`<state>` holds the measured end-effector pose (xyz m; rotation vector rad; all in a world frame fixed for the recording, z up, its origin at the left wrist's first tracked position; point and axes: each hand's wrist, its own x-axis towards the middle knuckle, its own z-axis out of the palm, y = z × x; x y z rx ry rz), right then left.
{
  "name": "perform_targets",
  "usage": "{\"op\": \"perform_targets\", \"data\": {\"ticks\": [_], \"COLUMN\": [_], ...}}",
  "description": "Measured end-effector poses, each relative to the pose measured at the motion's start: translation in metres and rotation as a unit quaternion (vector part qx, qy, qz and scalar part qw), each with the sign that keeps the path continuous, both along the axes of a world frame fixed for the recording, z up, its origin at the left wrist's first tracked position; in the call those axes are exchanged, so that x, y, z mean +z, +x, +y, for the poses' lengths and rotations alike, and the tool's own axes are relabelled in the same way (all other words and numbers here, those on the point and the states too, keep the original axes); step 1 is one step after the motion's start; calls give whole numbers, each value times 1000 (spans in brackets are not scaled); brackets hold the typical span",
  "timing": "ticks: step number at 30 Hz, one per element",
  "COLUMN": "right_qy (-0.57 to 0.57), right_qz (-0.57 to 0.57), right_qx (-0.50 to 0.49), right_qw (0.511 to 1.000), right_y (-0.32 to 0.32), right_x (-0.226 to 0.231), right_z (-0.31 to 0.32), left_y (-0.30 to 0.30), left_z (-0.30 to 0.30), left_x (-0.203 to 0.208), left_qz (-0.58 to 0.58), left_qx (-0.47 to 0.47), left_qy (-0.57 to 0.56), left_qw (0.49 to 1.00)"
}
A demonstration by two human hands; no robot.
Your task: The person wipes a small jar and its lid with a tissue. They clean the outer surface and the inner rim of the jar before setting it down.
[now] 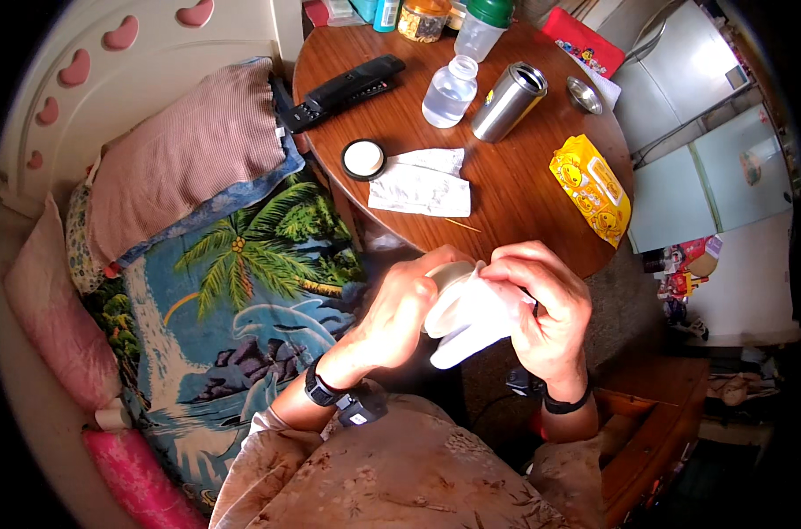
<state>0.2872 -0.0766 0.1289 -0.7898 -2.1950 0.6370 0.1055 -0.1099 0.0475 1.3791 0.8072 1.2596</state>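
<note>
Over my lap, beyond the near edge of the table, my left hand (399, 309) is closed around a pale round cup-like piece (449, 278), its exact kind partly hidden by fingers and cloth. Pinched in my right hand (546, 304) is a white wipe (480, 322), bunched against the round piece and hanging below it. On the table ahead stand an open steel thermos flask (509, 101) and a clear bottle of liquid (450, 93). A black-rimmed round lid (363, 160) lies beside flattened white paper (420, 183). The yellow wipes pack (592, 189) lies at the right.
The round wooden table (515, 194) also bears a thin stick (462, 226), a small metal bowl-like piece (585, 95), a black handset (346, 91), a jar (422, 19) and a green-capped shaker (483, 28). Left is a bed with a pillow (193, 150); at lower right, a wooden drawer unit (652, 423).
</note>
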Motion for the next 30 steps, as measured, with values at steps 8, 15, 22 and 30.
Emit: {"op": "perform_targets", "data": {"ticks": [8, 15, 22, 30], "right_qy": [6, -13, 40, -107], "right_qz": [90, 51, -2, 127], "right_qx": [-64, -31, 2, 9], "right_qw": [994, 998, 999, 986], "right_y": [-2, -1, -11, -1], "right_x": [-17, 1, 13, -41], "right_z": [-18, -14, -15, -25], "left_y": [3, -1, -11, -13], "left_z": [-3, -2, -2, 6], "left_x": [-1, 3, 13, 7], "left_qz": [-15, 19, 72, 20], "left_qx": [27, 34, 10, 41], "left_qy": [43, 90, 76, 100], "left_qw": [999, 995, 994, 994]}}
